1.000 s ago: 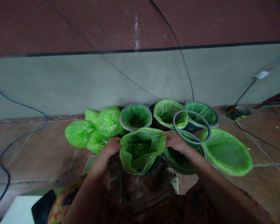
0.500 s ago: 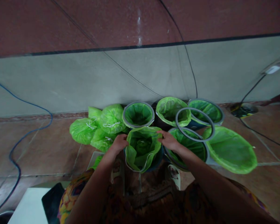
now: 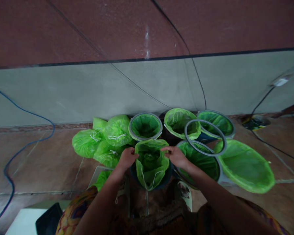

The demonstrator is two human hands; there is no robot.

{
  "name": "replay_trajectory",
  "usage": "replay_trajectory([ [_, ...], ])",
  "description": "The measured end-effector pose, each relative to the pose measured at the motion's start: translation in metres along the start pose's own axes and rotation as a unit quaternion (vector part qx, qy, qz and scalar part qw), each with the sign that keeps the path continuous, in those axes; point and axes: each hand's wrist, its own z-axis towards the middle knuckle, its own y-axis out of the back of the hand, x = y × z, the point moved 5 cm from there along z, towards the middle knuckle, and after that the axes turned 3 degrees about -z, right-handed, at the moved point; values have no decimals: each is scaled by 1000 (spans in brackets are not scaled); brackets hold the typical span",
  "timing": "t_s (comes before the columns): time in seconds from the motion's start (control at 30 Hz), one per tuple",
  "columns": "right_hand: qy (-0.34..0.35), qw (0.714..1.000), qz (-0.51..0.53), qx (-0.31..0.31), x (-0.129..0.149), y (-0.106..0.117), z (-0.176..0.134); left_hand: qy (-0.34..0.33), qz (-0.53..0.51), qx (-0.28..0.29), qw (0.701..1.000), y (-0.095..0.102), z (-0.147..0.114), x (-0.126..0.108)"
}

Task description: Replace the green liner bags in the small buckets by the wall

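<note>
A thin green bin bag (image 3: 152,182) with a white drawstring lines the dark bin in front of me, its mouth gathered upward. My left hand (image 3: 127,158) pinches the bag's left edge. Opposite it, my right hand (image 3: 177,156) grips the right edge between thumb and fingers. More green plastic lies crumpled down inside the bag. Directly behind stands a lined bin with a grey rim ring (image 3: 145,114). To the right of my right hand, a loose grey ring (image 3: 205,122) rests across the neighbouring lined bins (image 3: 198,163).
Several tied green bags (image 3: 117,130) are heaped at the left by the wall. Lined bins (image 3: 247,166) stand at the right. A blue cable (image 3: 26,147) runs over the floor at left. A dark phone-like object (image 3: 49,218) lies on a white surface (image 3: 22,222).
The bag's mouth has narrowed between my hands, its front drooping to a point. My hands remain on its edges. The whole view has shifted slightly, so things sit lower.
</note>
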Motion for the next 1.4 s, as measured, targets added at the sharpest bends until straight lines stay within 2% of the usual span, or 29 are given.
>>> replay_trajectory([
  [0.2, 1, 1000, 25, 19, 0, -17, -1, 7, -1, -9, 1000, -3, 0, 2],
  [0.37, 2, 997, 53, 50, 12, -32, -5, 29, -37, -12, 999, -10, -2, 3],
  [0.57, -1, 996, 68, 49, 25, -40, -6, 29, -78, 30, 996, -27, -4, -2],
  [0.73, 27, 995, 68, 70, 31, -49, -4, 27, -100, 54, 993, -29, -8, -10],
  [0.9, 45, 994, 65, 77, 31, -58, -1, 9, -165, 96, 982, -32, -11, -15],
  [1.03, 43, 993, 81, 75, 32, -58, -1, -5, -178, 96, 979, -32, -12, -17],
  [1.2, -10, 990, 109, 88, 37, -58, -3, -34, -112, 97, 988, -39, -13, -22],
  [1.4, -86, 983, 151, 56, 38, -57, 0, -66, -44, 89, 993, -47, -18, -32],
])
